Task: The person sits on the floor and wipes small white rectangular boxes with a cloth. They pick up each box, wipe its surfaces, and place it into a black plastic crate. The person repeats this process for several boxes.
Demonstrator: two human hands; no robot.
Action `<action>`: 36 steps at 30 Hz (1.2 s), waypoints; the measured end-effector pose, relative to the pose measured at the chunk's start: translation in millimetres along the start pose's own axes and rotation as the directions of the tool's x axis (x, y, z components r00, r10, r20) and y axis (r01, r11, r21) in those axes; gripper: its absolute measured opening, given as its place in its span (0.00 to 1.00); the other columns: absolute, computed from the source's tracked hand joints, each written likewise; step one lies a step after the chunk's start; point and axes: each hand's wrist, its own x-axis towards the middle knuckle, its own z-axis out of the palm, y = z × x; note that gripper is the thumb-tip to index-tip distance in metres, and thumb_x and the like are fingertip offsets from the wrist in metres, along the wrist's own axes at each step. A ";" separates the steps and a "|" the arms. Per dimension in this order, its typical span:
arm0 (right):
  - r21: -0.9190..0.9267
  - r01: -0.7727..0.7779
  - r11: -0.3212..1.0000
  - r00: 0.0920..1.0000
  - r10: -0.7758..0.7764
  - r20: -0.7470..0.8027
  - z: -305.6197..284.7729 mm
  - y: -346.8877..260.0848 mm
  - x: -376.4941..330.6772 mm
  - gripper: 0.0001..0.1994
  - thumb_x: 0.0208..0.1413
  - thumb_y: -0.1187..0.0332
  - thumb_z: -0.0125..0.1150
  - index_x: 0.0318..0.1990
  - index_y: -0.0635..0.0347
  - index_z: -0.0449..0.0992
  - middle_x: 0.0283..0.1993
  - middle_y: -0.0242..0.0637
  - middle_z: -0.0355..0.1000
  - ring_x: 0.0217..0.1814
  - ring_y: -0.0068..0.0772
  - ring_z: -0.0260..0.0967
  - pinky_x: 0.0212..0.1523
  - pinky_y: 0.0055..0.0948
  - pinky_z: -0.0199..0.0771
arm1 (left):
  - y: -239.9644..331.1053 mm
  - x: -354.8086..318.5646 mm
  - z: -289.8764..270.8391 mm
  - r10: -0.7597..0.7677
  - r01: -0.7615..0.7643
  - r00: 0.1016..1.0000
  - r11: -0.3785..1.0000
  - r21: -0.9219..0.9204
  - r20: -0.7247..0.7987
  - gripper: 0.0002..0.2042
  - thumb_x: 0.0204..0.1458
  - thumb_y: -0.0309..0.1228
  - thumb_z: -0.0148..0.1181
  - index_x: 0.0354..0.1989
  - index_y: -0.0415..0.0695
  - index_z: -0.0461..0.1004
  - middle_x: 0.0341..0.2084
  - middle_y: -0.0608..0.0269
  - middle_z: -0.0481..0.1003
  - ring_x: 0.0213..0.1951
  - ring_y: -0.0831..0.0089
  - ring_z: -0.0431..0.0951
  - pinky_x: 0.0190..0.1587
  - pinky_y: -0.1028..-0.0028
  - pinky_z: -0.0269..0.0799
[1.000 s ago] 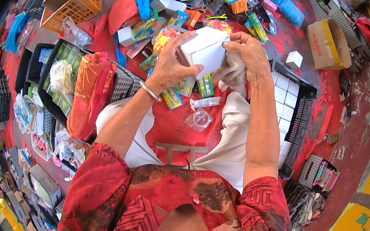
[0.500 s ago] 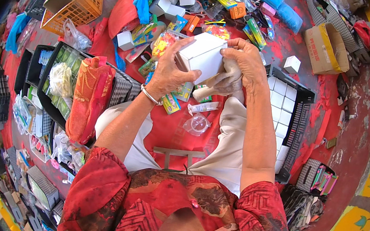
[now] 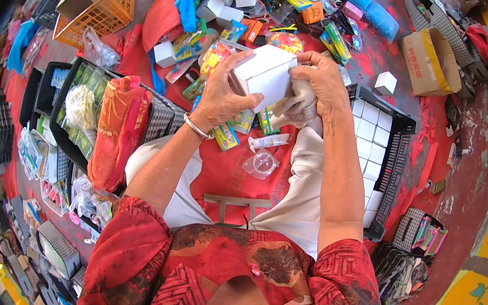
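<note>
Head | left hand [image 3: 222, 94] clasping white box [image 3: 266, 73] | right hand [image 3: 323, 84] pinching box, cloth [image 3: 298, 105] | cluttered reddish floor [image 3: 471, 178], painted wall [image 3: 454, 300]

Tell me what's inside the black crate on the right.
White boxes in rows inside the black crate. The right forearm blocks part of its left side; anything underneath the boxes is covered.
</note>
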 end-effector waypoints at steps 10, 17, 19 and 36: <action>-0.039 0.035 0.999 0.999 -0.036 -0.029 1.6 11.6 12.8 0.14 0.38 0.79 0.57 0.38 0.65 0.71 0.30 0.34 0.70 0.29 0.24 0.67 0.32 0.23 0.70 | 2.8 -1.0 5.6 0.002 -0.002 0.999 1.000 -0.003 -0.048 0.35 0.28 0.31 0.68 0.53 0.39 0.65 0.45 0.54 0.67 0.47 0.65 0.69 0.52 0.69 0.65; 0.052 0.167 0.985 0.952 -0.148 -0.267 -9.2 -15.3 -3.2 0.08 0.41 0.81 0.52 0.31 0.65 0.74 0.30 0.39 0.72 0.29 0.27 0.70 0.30 0.24 0.73 | 3.5 -0.5 5.0 -0.246 0.235 0.969 0.879 -0.414 0.028 0.35 0.34 0.26 0.66 0.57 0.41 0.62 0.45 0.58 0.70 0.46 0.70 0.72 0.44 0.71 0.73; 0.099 0.297 0.950 0.899 -0.244 -0.363 -1.9 -21.2 -15.7 0.08 0.41 0.81 0.55 0.32 0.66 0.74 0.28 0.38 0.72 0.28 0.28 0.69 0.29 0.25 0.71 | 2.7 0.8 6.3 -0.230 0.218 0.973 0.892 -0.397 0.016 0.34 0.34 0.28 0.67 0.54 0.38 0.63 0.45 0.57 0.68 0.46 0.69 0.71 0.47 0.71 0.70; -0.439 0.490 0.753 0.675 -0.647 -0.355 -21.5 -13.2 -17.0 0.07 0.44 0.73 0.62 0.33 0.63 0.75 0.30 0.43 0.74 0.31 0.33 0.72 0.36 0.30 0.70 | 6.2 -2.1 -5.6 -0.356 0.340 0.929 0.718 -0.607 0.098 0.34 0.37 0.33 0.68 0.56 0.40 0.62 0.42 0.57 0.71 0.43 0.69 0.74 0.43 0.71 0.73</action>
